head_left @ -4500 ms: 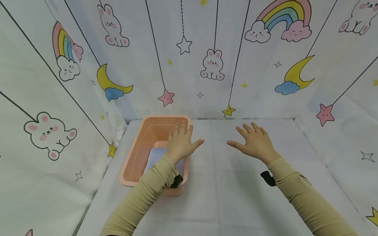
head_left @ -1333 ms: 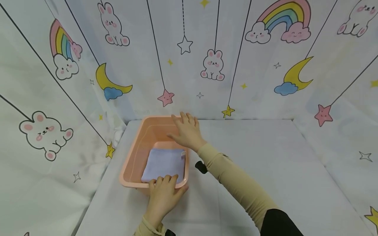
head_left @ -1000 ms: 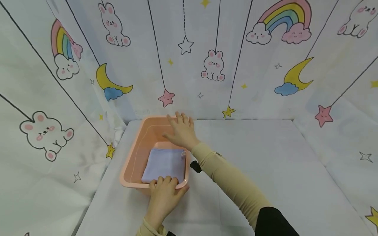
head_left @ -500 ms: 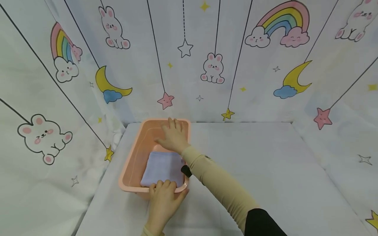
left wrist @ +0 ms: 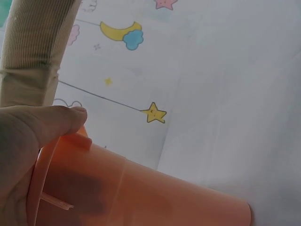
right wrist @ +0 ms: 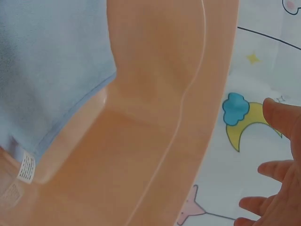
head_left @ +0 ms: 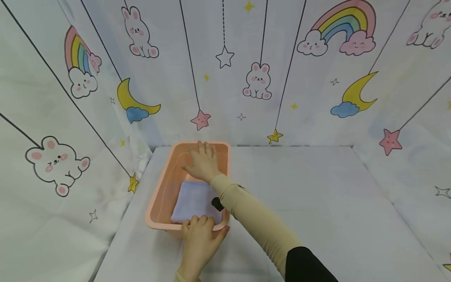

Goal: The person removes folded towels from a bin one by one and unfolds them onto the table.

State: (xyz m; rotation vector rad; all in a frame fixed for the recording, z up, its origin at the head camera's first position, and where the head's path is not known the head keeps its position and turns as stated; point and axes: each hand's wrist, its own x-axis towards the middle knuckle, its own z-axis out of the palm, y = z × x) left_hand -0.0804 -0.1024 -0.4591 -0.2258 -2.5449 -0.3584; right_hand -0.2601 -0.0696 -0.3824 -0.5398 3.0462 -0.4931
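Note:
A peach plastic basin stands at the left of the white table, with a folded lavender cloth on its bottom. My left hand grips the near rim, its fingers hooked over the edge and its thumb on the outer side. In the left wrist view that thumb lies beside the basin's outer wall. Over the far end of the basin is my right hand, its fingers spread and holding nothing. A white printed label shows at the cloth's corner in the right wrist view.
A white curtain printed with rabbits, stars, moons and rainbows surrounds the table at the back and sides. The basin's far end is close to the back curtain. White tabletop stretches off to the right.
Both hands were spread in the air at first. My left hand took hold of the basin's near rim; the right crossed leftward over the basin's far end. The basin has barely moved.

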